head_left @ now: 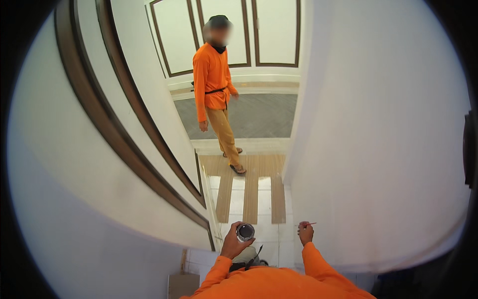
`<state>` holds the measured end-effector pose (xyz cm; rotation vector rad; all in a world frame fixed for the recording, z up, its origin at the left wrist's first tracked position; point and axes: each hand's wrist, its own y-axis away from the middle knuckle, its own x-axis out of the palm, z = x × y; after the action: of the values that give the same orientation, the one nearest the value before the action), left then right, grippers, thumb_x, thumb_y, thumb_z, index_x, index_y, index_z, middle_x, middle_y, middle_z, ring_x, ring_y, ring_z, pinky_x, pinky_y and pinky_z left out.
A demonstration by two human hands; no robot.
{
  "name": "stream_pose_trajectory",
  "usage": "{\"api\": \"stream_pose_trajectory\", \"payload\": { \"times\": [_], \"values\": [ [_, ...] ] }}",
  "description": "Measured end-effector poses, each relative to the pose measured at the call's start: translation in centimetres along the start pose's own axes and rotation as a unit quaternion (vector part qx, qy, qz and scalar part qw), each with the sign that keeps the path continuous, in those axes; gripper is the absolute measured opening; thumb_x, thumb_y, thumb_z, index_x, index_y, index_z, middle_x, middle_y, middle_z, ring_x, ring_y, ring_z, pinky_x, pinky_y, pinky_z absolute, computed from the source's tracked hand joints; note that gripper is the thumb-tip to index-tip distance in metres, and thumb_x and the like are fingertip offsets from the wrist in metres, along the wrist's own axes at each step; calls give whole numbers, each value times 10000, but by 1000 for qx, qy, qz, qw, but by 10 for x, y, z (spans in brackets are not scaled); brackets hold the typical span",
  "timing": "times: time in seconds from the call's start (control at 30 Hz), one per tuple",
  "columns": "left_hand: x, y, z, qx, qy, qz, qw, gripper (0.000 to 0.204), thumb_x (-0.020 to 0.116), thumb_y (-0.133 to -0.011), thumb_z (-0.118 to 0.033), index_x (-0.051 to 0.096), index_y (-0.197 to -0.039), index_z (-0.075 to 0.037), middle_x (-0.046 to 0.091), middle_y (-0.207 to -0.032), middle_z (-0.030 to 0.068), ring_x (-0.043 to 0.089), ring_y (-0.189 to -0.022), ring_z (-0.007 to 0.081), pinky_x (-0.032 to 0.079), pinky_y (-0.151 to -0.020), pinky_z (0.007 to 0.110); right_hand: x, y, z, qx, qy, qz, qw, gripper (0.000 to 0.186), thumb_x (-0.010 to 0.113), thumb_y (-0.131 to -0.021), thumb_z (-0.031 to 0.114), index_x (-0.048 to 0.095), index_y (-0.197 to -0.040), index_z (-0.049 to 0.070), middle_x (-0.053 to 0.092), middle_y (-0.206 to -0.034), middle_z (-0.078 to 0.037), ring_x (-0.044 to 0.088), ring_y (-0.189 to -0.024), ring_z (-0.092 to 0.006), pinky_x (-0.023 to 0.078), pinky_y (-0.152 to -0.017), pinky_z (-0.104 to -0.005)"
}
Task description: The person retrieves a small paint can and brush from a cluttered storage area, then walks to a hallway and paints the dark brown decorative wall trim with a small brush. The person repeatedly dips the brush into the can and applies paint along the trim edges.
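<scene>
My left hand [232, 245] is wrapped round a small round cup [245, 232] with dark contents, held with its mouth upward in front of my body. What fills it I cannot tell for sure. My right hand [305, 232], raised close to the white wall [368, 149], pinches a thin reddish stick-like tool [309, 224]. The tool points toward the right; its tip is too small to make out. Between the hands there is a gap, with white floor tiles [279, 239] showing below.
Ahead, a person [214, 74] in an orange top stands in the doorway. Wood-look planks [250, 199] lie on the tiles in spaced strips. Brown trim [107, 127] runs along the left wall. A grey floor area [269, 114] lies beyond. Near my left arm sits a flat brownish panel [183, 285].
</scene>
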<state>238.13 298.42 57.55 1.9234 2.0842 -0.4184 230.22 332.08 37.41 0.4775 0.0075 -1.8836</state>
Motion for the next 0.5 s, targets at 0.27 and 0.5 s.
{"api": "stream_pose_trajectory", "payload": {
  "times": [0.27, 0.5],
  "values": [
    [-6, -178, 66, -28, -16, -51, 998, 729, 899, -708, -273, 482, -1259, -41, 668, -1115, 152, 670, -1037, 285, 533, -893, 374, 106, -180, 77, 8, -85, 11, 996, 139, 575, -942, 66, 665, -1024, 0, 696, -822, -88, 656, -634, -150, 561, -563, -292],
    [-15, -389, 60, 0, -37, -59, 998, 691, 888, -690, -185, 500, -1244, -40, 650, -1119, 158, 660, -1038, 294, 524, -908, 376, 168, -252, 102, 86, -136, 44, 986, 144, 627, -894, 29, 662, -1032, 10, 704, -833, -87, 667, -647, -147, 566, -570, -283]
  ]
}}
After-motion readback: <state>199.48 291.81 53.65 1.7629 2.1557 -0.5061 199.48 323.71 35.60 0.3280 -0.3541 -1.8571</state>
